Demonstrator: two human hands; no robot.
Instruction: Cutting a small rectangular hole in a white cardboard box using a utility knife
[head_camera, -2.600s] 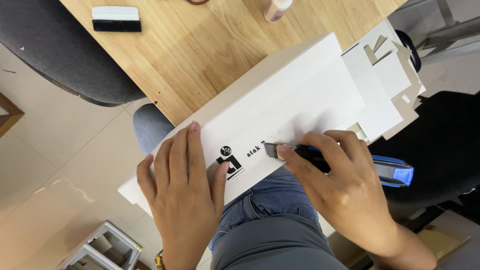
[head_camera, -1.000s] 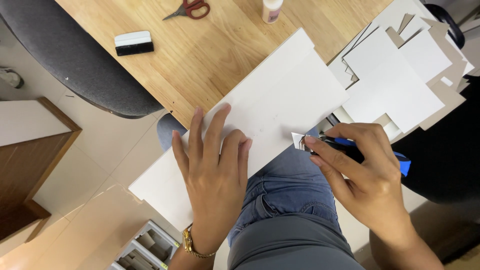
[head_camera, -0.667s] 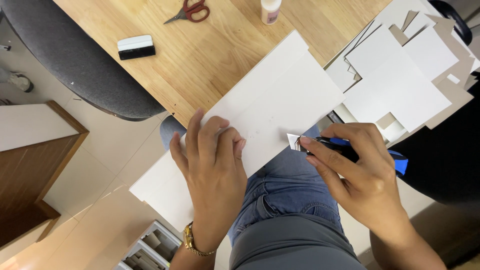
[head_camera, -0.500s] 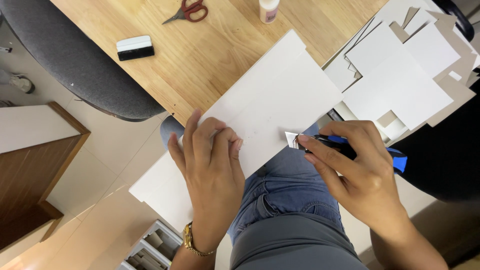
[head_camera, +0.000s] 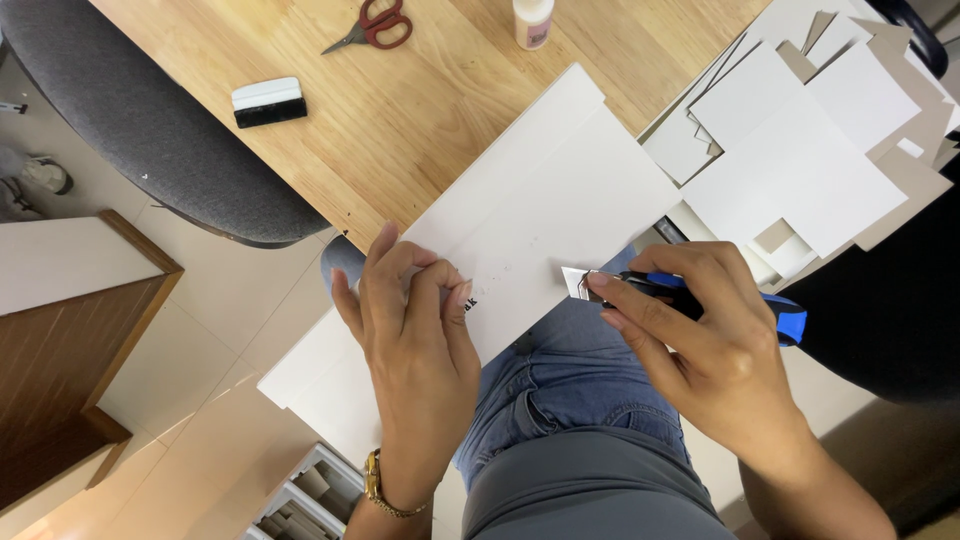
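Note:
A long white board (head_camera: 545, 215) lies slantwise over the wooden table's (head_camera: 400, 110) near edge and over my lap. My left hand (head_camera: 410, 335) presses flat on its lower part, fingers together, beside a small black print. In my right hand (head_camera: 715, 350) I grip a black and blue utility knife (head_camera: 700, 298). Its blade tip touches the board's right edge, where a small white flap sticks out.
A heap of white and grey card offcuts (head_camera: 810, 140) fills the table's right end. Red-handled scissors (head_camera: 372, 24), a glue bottle (head_camera: 532, 20) and a black and white block (head_camera: 268, 102) lie farther back. A grey chair (head_camera: 150, 140) stands at the left, above a wooden cabinet (head_camera: 70, 340).
The printed side of the board seen 2.6 s ago now mostly faces away, with plain white showing. Over the last second the knife has crept left along the board's edge. My left hand stays pressed down.

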